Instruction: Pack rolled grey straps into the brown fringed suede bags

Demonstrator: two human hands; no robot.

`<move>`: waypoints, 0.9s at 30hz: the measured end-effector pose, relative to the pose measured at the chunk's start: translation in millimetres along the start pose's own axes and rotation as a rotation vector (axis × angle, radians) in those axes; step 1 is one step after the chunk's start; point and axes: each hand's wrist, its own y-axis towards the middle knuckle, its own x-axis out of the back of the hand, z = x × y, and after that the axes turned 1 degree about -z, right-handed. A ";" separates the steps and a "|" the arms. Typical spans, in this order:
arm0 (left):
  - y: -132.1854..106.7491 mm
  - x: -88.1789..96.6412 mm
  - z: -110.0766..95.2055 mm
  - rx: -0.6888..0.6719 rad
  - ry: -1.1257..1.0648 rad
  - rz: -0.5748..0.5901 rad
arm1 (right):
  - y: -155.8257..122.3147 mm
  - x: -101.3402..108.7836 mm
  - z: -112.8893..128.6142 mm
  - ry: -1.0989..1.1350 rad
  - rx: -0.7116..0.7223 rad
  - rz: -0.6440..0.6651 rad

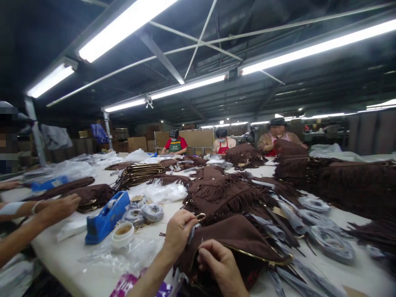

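Observation:
A brown suede bag (238, 243) with a gold zipper edge lies on the white table (355, 272) in front of me. My left hand (179, 231) is closed in a pinch on a small gold ring (201, 216) at the bag's top corner. My right hand (218, 258) is closed in a pinch on the bag's near edge, with a thin needle-like thing sticking up from the fingers. More brown fringed bags (227, 194) are piled just beyond.
A blue tape dispenser (107, 216), tape rolls (123, 233) and clear plastic bags (123, 255) lie left of my hands. Another person's hands (55, 208) reach in from the left. Coiled grey straps (331, 243) lie on the right. Several workers sit at the far end.

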 end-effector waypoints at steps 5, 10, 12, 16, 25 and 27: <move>-14.2 -32.1 1.9 0.107 -0.099 0.125 | 1.9 0.8 9.0 0.056 -0.003 -0.093; -15.2 -35.7 15.4 0.265 -0.342 0.204 | 6.1 6.6 8.3 0.060 -0.144 -0.132; -15.6 -32.9 19.9 0.280 -0.391 0.223 | 7.4 6.4 8.5 0.051 -0.171 -0.141; -18.8 -29.5 19.3 0.205 -0.325 0.204 | 7.3 3.3 8.9 0.031 -0.175 -0.122; -24.7 -25.1 -4.2 0.059 -0.176 0.148 | 3.1 4.4 10.9 0.106 -0.198 -0.116; -27.5 -24.5 -4.6 0.013 -0.159 0.154 | 5.0 3.8 10.7 0.117 -0.195 -0.123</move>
